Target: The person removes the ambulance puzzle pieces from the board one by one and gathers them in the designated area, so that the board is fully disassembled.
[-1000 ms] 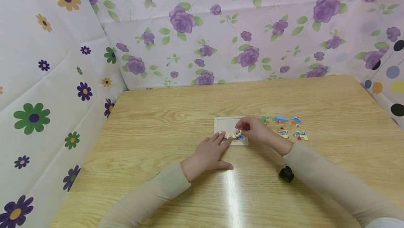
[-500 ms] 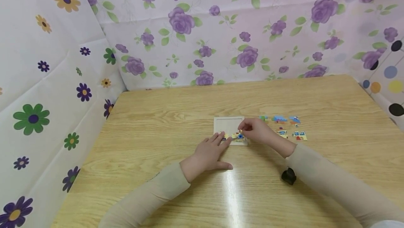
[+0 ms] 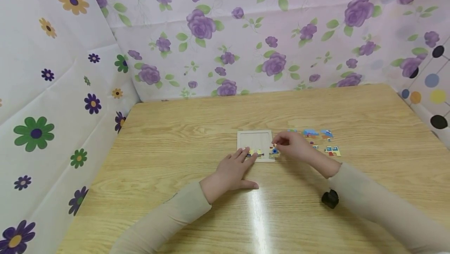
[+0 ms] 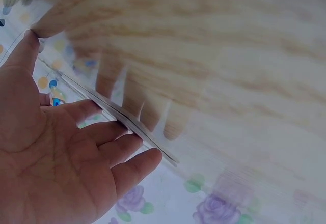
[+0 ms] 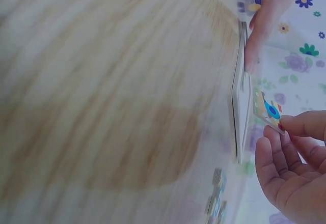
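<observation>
A shallow white puzzle tray [image 3: 254, 131] lies mid-table, with some joined puzzle pieces [image 3: 260, 152] along its near side. My left hand [image 3: 233, 171] rests on the tray's near-left part, fingers straight and thumb spread out; it hides part of the pieces. In the left wrist view those fingers lie along the tray's edge. My right hand [image 3: 296, 147] pinches a puzzle piece [image 3: 274, 151] between thumb and finger at the tray's right side. The right wrist view shows this puzzle piece [image 5: 270, 110], yellow with a blue round shape, tilted and apart from the tray [image 5: 238, 94].
Right of the tray lie several loose puzzle pieces [image 3: 332, 151], including blue ones [image 3: 311, 132] farther back; my right hand covers some. A small black object [image 3: 330, 199] is beside the right sleeve. Patterned cloth [image 3: 200, 70] stands behind the table.
My right hand has moved right with the pinched puzzle piece, leaving a gap between it and the joined pieces. The left hand stays in place on the tray.
</observation>
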Tool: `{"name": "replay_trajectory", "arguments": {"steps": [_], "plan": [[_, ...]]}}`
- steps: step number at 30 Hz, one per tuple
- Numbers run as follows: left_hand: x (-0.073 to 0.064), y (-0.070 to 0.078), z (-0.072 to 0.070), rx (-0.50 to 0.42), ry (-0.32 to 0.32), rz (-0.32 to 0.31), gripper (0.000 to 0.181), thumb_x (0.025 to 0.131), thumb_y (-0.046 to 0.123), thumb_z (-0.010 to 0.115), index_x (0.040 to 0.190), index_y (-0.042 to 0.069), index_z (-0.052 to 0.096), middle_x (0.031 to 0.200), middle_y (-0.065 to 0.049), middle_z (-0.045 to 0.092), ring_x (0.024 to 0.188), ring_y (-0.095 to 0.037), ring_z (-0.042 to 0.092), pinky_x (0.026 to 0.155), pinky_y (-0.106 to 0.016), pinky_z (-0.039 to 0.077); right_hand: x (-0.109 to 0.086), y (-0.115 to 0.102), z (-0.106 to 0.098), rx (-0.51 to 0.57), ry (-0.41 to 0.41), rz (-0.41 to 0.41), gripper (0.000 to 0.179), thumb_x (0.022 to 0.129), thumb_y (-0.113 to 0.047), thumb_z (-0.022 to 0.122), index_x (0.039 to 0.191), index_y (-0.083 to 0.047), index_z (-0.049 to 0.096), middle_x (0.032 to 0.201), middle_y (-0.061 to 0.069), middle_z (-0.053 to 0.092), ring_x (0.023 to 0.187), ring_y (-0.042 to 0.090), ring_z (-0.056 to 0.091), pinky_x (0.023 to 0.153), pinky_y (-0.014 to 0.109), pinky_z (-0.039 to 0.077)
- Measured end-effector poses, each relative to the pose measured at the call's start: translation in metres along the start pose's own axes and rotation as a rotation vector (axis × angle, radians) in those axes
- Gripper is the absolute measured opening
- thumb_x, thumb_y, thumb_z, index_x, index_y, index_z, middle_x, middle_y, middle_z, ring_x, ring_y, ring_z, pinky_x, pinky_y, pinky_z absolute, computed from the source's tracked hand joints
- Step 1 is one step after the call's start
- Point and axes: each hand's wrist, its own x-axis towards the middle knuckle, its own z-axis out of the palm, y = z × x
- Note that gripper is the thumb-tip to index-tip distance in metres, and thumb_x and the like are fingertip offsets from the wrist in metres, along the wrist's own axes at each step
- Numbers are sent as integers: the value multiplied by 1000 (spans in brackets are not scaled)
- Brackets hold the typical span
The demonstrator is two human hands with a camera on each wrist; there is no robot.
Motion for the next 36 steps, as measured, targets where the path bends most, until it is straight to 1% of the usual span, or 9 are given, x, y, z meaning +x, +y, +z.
{"name": "replay_trajectory", "arguments": {"steps": [7,12,16,19,23,27,30,36], "plan": [[-1,0,0,1,1,-2,90,83,71,49,154,24,18,159,-7,16,146,-23,20,111,-44,34,-9,10,-11,-7,12,-20,13,89,0,60,99,3,66,94,14,67,85,20,60,72,30,51],[-2,0,0,2,16,5,90,83,70,49,154,23,18,159,-7,17,146,-23,20,111,-44,34,-20,17,-20,-26,39,-14,12,88,0,61,99,3,67,92,12,67,84,18,60,70,25,50],[-3,0,-1,6,14,9,90,84,71,48,154,23,17,159,-7,17,146,-23,19,111,-44,34,-30,22,-28,-25,41,-11,13,88,-1,62,100,3,67,93,12,68,84,17,61,69,21,51],[-3,-1,0,6,12,11,90,84,71,48,154,23,17,159,-7,16,146,-23,19,111,-44,34,-37,26,-33,-31,48,-22,12,88,-1,63,98,2,68,92,11,68,83,14,61,69,19,51],[-3,-1,2,13,11,14,91,84,71,47,154,23,16,160,-7,15,146,-23,18,111,-44,34,-44,30,-39,-42,48,-18,11,88,-2,63,98,2,68,90,9,67,80,9,59,69,19,51],[-2,-1,3,22,13,15,91,84,72,45,154,24,14,160,-6,14,146,-22,17,111,-44,33,-52,35,-44,-26,39,-24,11,88,0,63,98,3,68,90,9,66,77,3,57,66,19,50],[-1,-1,4,29,15,17,91,84,73,44,154,24,13,160,-6,14,146,-22,17,111,-44,33,-58,37,-45,-21,38,-19,10,87,1,63,96,3,68,91,10,66,77,0,57,65,18,50],[-1,-2,5,33,16,13,91,83,73,44,154,24,14,160,-6,14,146,-22,17,111,-44,34,-71,40,-47,-21,18,29,10,88,-2,63,97,1,67,92,8,66,77,-1,57,64,20,50]]}}
